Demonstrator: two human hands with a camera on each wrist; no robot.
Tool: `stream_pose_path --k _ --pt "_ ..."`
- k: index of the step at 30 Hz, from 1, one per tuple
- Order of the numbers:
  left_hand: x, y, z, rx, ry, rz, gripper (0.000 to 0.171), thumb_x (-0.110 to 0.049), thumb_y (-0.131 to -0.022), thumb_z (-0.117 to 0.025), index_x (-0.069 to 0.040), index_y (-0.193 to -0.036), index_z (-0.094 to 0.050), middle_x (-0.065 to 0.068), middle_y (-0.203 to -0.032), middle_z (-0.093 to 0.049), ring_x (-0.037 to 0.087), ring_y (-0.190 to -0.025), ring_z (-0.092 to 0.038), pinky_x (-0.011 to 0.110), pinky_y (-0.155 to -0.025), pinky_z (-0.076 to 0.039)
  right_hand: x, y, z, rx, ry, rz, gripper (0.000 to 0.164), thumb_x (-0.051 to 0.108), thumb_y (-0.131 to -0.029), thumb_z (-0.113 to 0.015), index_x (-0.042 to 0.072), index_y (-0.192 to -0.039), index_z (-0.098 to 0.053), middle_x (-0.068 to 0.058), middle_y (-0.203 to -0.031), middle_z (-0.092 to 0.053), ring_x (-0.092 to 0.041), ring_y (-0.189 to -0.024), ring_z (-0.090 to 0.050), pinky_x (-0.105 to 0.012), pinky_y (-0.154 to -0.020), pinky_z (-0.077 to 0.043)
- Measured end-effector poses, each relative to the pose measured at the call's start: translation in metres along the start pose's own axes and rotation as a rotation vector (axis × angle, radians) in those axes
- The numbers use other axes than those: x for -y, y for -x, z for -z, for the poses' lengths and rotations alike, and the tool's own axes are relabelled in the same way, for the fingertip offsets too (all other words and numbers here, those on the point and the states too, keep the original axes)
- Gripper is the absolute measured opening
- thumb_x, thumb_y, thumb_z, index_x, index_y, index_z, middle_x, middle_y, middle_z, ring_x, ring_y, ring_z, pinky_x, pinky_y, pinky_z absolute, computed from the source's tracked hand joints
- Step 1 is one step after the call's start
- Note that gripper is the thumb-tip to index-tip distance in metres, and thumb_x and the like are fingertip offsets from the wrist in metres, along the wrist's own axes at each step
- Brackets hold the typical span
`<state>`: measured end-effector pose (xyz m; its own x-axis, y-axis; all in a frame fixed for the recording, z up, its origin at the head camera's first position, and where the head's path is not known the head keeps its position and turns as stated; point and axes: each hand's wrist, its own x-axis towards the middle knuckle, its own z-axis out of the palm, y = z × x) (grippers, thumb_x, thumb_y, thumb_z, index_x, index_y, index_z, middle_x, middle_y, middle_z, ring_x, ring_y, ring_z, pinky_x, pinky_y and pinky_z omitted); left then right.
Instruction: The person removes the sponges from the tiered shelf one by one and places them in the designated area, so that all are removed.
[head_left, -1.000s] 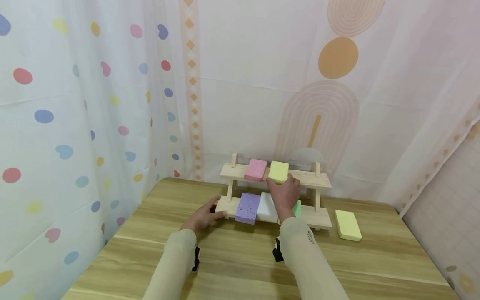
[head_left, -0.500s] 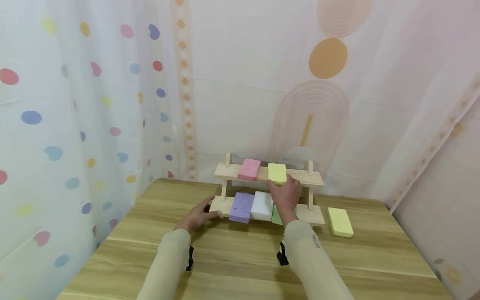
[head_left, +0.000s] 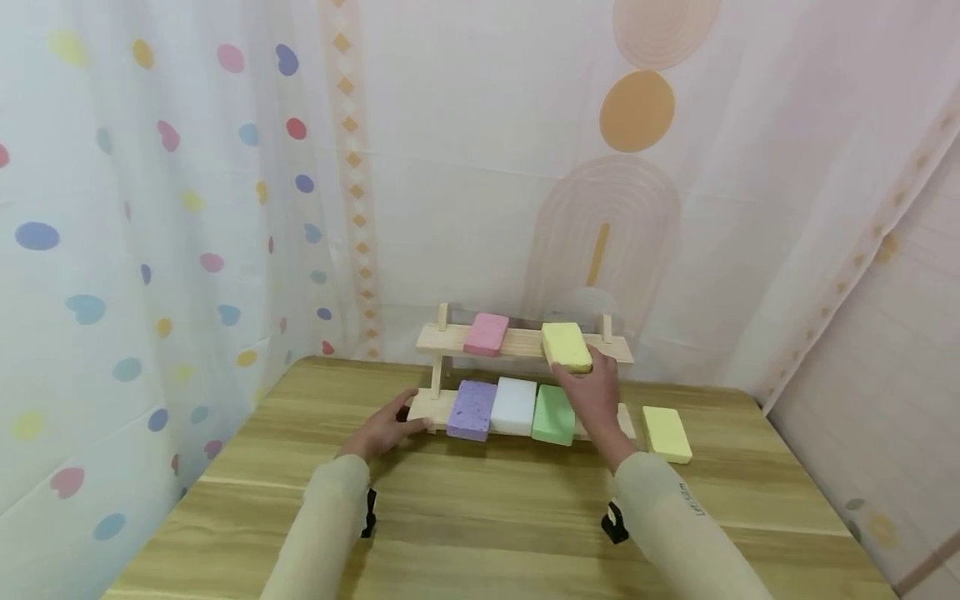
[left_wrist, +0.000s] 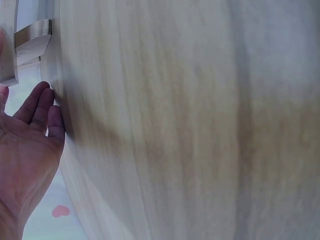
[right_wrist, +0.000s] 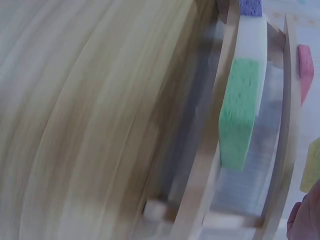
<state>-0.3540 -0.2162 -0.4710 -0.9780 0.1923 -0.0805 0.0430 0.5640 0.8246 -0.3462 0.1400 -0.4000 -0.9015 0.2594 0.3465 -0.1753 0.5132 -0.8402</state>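
A two-tier wooden display stand (head_left: 444,338) stands on the table. My left hand (head_left: 381,431) grips the left end of its lower shelf, thumb in front; in the left wrist view the other fingers (left_wrist: 37,106) lie nearly straight beside the wood. With my right hand (head_left: 597,392) I pinch a yellow sponge (head_left: 566,346) at the right part of the upper shelf. Whether its underside touches the shelf is hidden. A pink sponge (head_left: 487,333) lies further left on that tier. Along the lower tier lie purple (head_left: 472,410), white (head_left: 514,406) and green (head_left: 554,414) sponges.
Another yellow sponge (head_left: 667,434) lies on the wooden table (head_left: 480,508), right of the stand. Patterned curtains (head_left: 450,208) hang behind the table and at its left. The stand's uprights rise above the upper shelf near both ends.
My right hand has shifted the yellow sponge rightward along the upper shelf, away from the pink one. The green sponge is now uncovered. My left hand stays at the shelf end; the head view has turned slightly right.
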Motion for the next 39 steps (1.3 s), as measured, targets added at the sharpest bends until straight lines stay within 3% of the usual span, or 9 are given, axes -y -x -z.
stream_pose_path --k 11,19,29,39 --pt "0.004 -0.005 0.0 0.007 0.001 -0.004 0.089 -0.046 -0.093 -0.068 -0.011 -0.159 -0.019 0.028 -0.15 -0.039 0.043 -0.137 -0.037 0.058 -0.111 -0.028 -0.021 -0.001 0.066 0.026 -0.039 0.059 0.075 0.04 -0.089 -0.073 0.001 -0.146 -0.043 -0.021 -0.131 -0.042 -0.032 -0.111 -0.047 -0.043 -0.088 -0.045" --pt "0.005 -0.005 0.001 0.015 -0.002 0.0 0.091 -0.047 -0.093 -0.068 -0.01 -0.159 -0.018 0.029 -0.15 -0.038 0.044 -0.137 -0.036 0.059 -0.111 -0.027 -0.035 0.001 0.104 -0.062 -0.022 0.037 0.07 0.038 -0.091 -0.071 0.0 -0.144 -0.045 -0.021 -0.13 -0.044 -0.029 -0.109 -0.047 -0.038 -0.084 -0.043" --pt "0.004 -0.007 0.0 0.014 -0.025 -0.003 0.09 -0.046 -0.093 -0.068 -0.01 -0.159 -0.019 0.028 -0.148 -0.04 0.044 -0.136 -0.037 0.06 -0.111 -0.027 -0.05 -0.003 0.142 -0.145 -0.05 -0.016 0.072 0.033 -0.092 -0.07 -0.002 -0.147 -0.041 -0.021 -0.136 -0.039 -0.025 -0.116 -0.045 -0.031 -0.091 -0.039" --pt "0.003 -0.006 0.0 0.017 -0.021 -0.008 0.089 -0.045 -0.094 -0.067 -0.008 -0.159 -0.018 0.029 -0.147 -0.041 0.044 -0.135 -0.039 0.059 -0.11 -0.029 -0.073 -0.01 0.164 -0.256 -0.024 -0.044 0.06 0.028 -0.088 -0.073 -0.005 -0.135 -0.053 -0.015 -0.121 -0.051 -0.013 -0.096 -0.047 -0.02 -0.078 -0.039"
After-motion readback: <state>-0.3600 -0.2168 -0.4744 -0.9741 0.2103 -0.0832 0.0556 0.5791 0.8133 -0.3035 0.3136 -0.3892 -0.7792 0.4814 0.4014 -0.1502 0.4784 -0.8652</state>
